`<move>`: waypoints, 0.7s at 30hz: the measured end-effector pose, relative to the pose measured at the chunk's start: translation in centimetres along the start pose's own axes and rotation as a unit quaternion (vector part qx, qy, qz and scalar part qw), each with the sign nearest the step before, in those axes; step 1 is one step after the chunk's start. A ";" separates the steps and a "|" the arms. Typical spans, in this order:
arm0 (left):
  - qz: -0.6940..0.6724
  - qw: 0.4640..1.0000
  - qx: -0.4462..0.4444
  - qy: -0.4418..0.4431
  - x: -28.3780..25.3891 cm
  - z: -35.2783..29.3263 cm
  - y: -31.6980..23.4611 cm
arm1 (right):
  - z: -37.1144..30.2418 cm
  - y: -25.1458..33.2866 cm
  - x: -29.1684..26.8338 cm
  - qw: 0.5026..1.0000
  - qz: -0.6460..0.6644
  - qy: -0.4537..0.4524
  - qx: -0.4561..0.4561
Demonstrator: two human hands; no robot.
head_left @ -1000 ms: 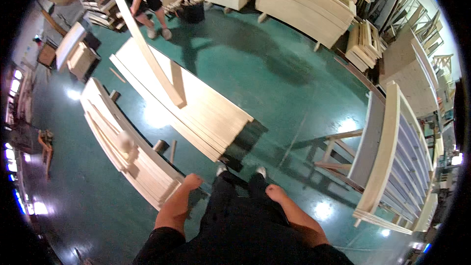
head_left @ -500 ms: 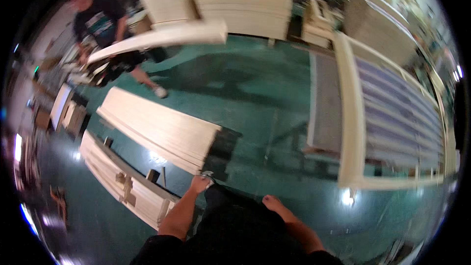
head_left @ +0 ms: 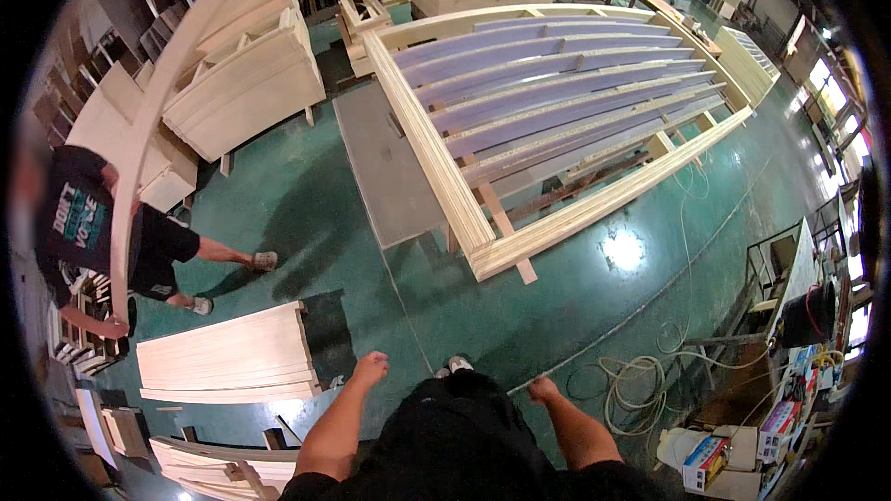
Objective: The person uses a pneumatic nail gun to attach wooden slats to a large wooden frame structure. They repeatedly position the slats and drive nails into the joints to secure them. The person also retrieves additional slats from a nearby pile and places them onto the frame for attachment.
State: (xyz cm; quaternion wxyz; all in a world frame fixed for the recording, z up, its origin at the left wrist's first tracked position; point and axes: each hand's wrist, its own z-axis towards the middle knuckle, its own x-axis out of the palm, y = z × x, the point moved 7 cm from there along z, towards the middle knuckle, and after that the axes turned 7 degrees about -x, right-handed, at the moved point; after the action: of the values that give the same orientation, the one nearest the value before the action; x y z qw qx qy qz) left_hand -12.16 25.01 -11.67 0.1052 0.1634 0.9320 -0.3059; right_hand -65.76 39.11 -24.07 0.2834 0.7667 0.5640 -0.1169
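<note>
My left hand (head_left: 373, 367) is held out over the green floor with its fingers curled in, and nothing shows in it. It is nearest the right end of a stack of pale wooden boards (head_left: 227, 353), where a small metal thing (head_left: 336, 381), too small to name, lies. By my right side, my right hand (head_left: 543, 391) hangs with fingers folded and no object visible in it. A thin line or cable (head_left: 603, 339) crosses the floor behind this hand; I see no grip on it. Ahead stands a large wooden frame with slats (head_left: 566, 83).
At the left, a person (head_left: 79, 213) holds a long pale board (head_left: 144, 139) upright at a slant. More boards (head_left: 213, 464) lie at the lower left. Stacked panels (head_left: 246, 83) stand behind. A coiled hose (head_left: 636, 394), boxes (head_left: 710, 459) and a black bucket (head_left: 809, 314) are at the right.
My view has swung to the right, so the slatted frame now sits ahead. The person's board has gone from nearly level to steeply raised. Both my hands remain low at my sides.
</note>
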 end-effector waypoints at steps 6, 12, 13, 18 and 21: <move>-0.026 0.998 0.006 0.053 4.0 0.0 0.8 | -12.7 1.0 4.4 0.871 0.428 -0.036 0.238; 0.014 0.996 0.011 0.085 12.7 -1.7 3.0 | -12.6 0.9 2.1 0.950 0.298 -0.056 0.076; 0.020 0.992 0.033 0.122 16.3 -3.3 1.3 | -12.2 -2.1 1.8 0.966 0.239 -0.078 0.065; 0.017 0.975 0.129 0.181 20.8 -8.5 -4.7 | -10.0 -6.1 -2.5 0.962 0.228 -0.149 0.017; 0.021 0.971 0.204 0.123 21.4 -8.8 -10.4 | -8.9 -7.9 -5.7 0.958 0.253 -0.133 -0.027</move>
State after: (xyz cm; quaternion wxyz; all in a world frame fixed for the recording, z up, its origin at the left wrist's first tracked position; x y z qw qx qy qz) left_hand -36.65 27.62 -5.47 -0.0392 0.2374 0.8519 -0.4652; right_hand -76.34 41.19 -16.36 0.3965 0.8539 0.3120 -0.1276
